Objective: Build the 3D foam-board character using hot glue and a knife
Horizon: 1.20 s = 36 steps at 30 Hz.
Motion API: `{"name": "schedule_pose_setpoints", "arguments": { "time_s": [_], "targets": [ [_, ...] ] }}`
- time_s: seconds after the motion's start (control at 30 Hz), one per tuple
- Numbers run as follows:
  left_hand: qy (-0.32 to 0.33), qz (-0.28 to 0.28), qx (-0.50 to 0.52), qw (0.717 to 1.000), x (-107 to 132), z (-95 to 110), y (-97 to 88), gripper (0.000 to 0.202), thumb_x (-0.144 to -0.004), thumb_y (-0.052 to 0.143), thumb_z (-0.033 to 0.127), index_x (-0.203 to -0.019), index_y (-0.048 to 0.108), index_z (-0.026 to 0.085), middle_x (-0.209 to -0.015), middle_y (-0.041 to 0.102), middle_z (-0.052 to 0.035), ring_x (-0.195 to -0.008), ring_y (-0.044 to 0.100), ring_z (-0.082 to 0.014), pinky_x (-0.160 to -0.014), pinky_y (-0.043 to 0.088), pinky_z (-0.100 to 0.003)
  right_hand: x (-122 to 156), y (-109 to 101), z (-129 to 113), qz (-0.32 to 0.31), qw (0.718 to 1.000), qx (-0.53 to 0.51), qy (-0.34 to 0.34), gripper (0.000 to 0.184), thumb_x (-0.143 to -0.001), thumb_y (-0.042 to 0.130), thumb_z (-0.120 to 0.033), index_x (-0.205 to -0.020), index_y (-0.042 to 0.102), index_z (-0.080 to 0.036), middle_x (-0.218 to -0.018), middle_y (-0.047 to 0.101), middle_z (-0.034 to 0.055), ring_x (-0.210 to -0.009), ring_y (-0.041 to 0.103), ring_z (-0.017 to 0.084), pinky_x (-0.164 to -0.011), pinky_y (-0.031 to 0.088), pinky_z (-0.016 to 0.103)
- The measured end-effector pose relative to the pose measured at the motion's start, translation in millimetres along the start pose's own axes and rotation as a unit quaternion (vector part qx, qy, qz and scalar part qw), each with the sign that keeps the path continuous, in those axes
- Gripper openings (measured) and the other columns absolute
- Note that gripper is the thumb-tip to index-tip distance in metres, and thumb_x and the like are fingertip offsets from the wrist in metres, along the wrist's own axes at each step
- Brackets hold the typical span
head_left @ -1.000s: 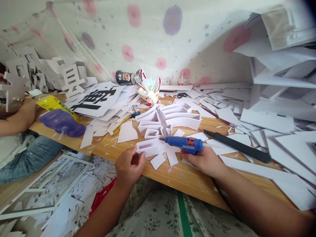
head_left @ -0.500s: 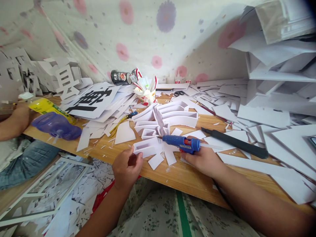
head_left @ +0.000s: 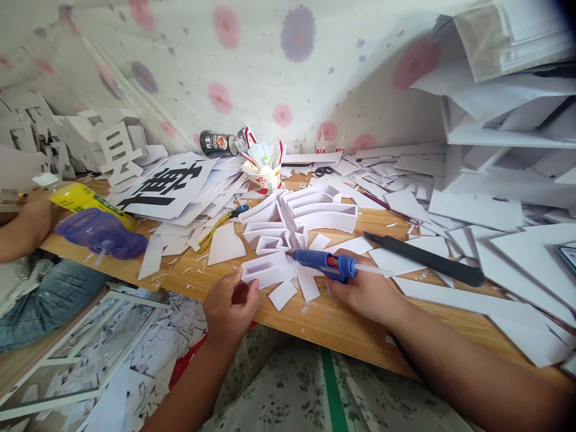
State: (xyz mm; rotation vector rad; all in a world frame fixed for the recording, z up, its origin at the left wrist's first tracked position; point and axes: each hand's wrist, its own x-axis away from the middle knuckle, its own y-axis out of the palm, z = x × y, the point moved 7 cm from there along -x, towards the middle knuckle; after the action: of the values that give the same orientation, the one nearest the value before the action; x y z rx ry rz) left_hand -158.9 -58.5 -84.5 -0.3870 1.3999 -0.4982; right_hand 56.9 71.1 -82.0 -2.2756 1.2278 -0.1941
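Observation:
A blue hot glue gun (head_left: pixel 321 262) with a clear glue stick out of its back is wrapped in my right hand (head_left: pixel 369 293). Its nozzle points left, at the inner walls of a white foam-board character (head_left: pixel 327 221) with raised strips along its strokes. My left hand (head_left: pixel 228 305) pinches the near left end of that character between thumb and fingers, at the table's front edge. Several loose white pieces (head_left: pixel 283 294) lie beside and partly under the character. To the right of the gun lies a black utility knife (head_left: pixel 425 258).
Left stand a purple bottle (head_left: pixel 101 233), a yellow packet (head_left: pixel 90 198) and printed sheets (head_left: pixel 175 186). Another person's arm (head_left: pixel 27 225) is at far left. Behind are a paper tub (head_left: pixel 263 179), a black cup (head_left: pixel 217 143) and scissors (head_left: pixel 323 171). White board scraps (head_left: pixel 477 207) crowd the right.
The glue gun and my right hand have shifted slightly left and down, with the nozzle now lower by the character's inner wall. My left hand keeps its place on the character.

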Motion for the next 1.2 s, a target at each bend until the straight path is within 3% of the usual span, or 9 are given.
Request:
{"name": "schedule_pose_setpoints", "arguments": {
  "time_s": [0.27,0.47,1.2],
  "targets": [
    [0.002,0.000,0.002,1.000,-1.0,0.7,-1.1,0.029,-0.081,0.069,0.022,-0.108,0.060,0.015,-0.082,0.067,-0.0043,-0.064,0.063,-0.0140,-0.061,0.053,-0.024,1.7,-2.3,-6.9,0.038,0.998,-0.001,-0.041,0.008,-0.072,0.057,-0.023,-0.068,0.050,-0.023,-0.067,0.054,-0.0013,-0.060,0.050,0.014,-0.057,0.040,0.027],
    [-0.001,0.000,0.002,1.000,0.3,-0.9,-0.3,0.030,-0.081,0.070,0.022,-0.108,0.061,0.015,-0.082,0.067,-0.0041,-0.066,0.064,-0.0145,-0.063,0.053,-0.025,1.5,-1.2,-2.6,0.055,0.998,-0.024,-0.027,0.005,-0.071,0.058,-0.024,-0.071,0.053,-0.022,-0.069,0.056,-0.0009,-0.063,0.053,0.016,-0.059,0.043,0.028],
    [-0.001,0.001,0.001,1.000,-1.8,0.6,-1.6,0.028,-0.081,0.069,0.023,-0.107,0.062,0.016,-0.082,0.067,-0.0043,-0.070,0.064,-0.0156,-0.066,0.054,-0.026,1.5,-1.3,-8.0,0.006,1.000,0.012,-0.006,0.007,-0.067,0.055,-0.019,-0.067,0.050,-0.023,-0.063,0.054,-0.0010,-0.055,0.049,0.015,-0.055,0.040,0.028]
  ]
}}
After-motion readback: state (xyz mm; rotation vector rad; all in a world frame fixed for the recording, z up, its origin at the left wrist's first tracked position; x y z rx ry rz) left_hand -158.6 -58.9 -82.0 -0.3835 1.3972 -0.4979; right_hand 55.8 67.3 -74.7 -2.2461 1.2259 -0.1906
